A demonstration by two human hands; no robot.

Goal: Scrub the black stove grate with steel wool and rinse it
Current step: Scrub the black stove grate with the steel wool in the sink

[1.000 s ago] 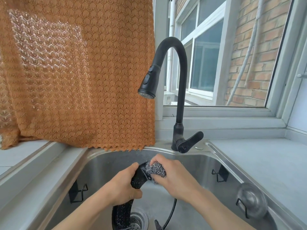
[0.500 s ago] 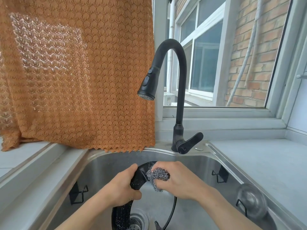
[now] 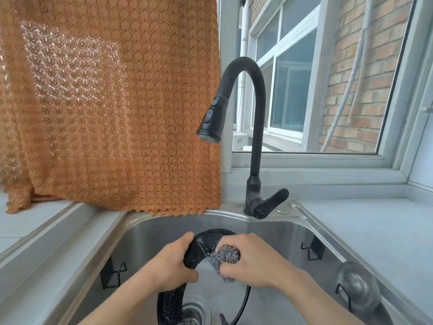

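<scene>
Head view: scrub step in hand, no rinse yet. My left hand [image 3: 171,266] is wrapped around the left side of the stove grate [image 3: 196,252], fingers curled over the ring, thumb on top. The grate is held up on edge inside the sink [image 3: 293,233], its lower arc dropping toward the drain strainer [image 3: 195,311]. My right hand [image 3: 253,259] has the steel wool [image 3: 225,260] bunched in curled fingers and pressed against the inner face of the ring, near the top.

Faucet [image 3: 254,127] is dry: no stream from the spray head, lever [image 3: 269,202] sitting off to the right (can't tell its exact off position, but nothing is running). The grate's surface looks speckled, probably suds or residue, so I'd put scrubbing at partway.

Next move, as I judge it: work the wool further around the ring, turning the grate through the left hand so fresh sections come up. That needs a firm left grip, since a wet ring can twist out under scrubbing pressure. Rinsing calls for freeing the right hand to reach the lever and bringing the grate up under the spray head.

Curtain [image 3: 112,102] hangs just behind the sink rim; watch for splash.
</scene>
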